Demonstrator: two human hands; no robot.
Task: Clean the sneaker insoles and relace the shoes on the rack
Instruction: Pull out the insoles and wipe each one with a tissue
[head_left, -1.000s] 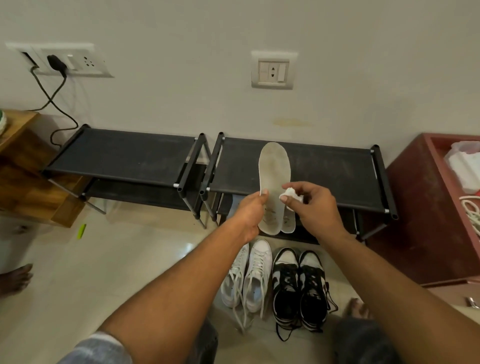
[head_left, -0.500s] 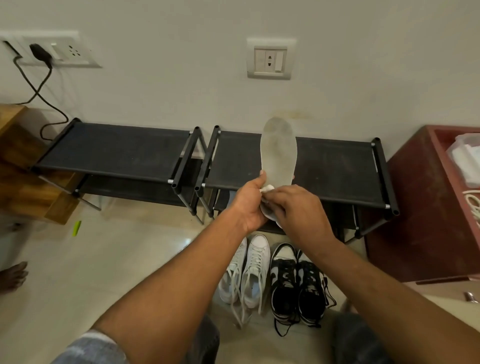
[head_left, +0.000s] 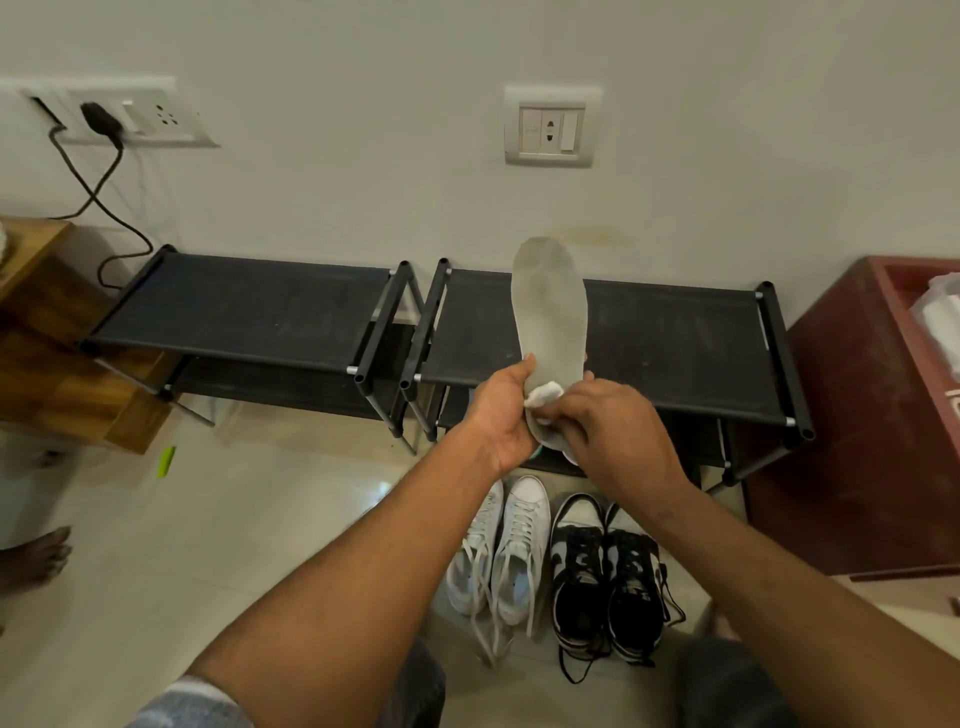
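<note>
A pale grey insole (head_left: 549, 306) stands upright in front of the black shoe rack (head_left: 675, 343). My left hand (head_left: 501, 415) grips its lower part from the left. My right hand (head_left: 613, 436) pinches a small white wad of tissue (head_left: 543, 395) and presses it against the insole near the heel. A second insole edge shows below my hands, mostly hidden. On the floor beneath stand a pair of white sneakers (head_left: 501, 556) with loose laces and a pair of black-and-white sneakers (head_left: 608, 577).
A second black rack (head_left: 244, 312) stands to the left, beside a wooden table (head_left: 47, 332). A dark red cabinet (head_left: 878, 415) is at the right. A charger cable (head_left: 98, 202) hangs from a wall socket. Another person's bare foot (head_left: 36, 556) is at the left edge.
My right hand has brought the tissue from the insole's right side onto its lower face, next to my left thumb. The insole has tipped more upright and risen a little.
</note>
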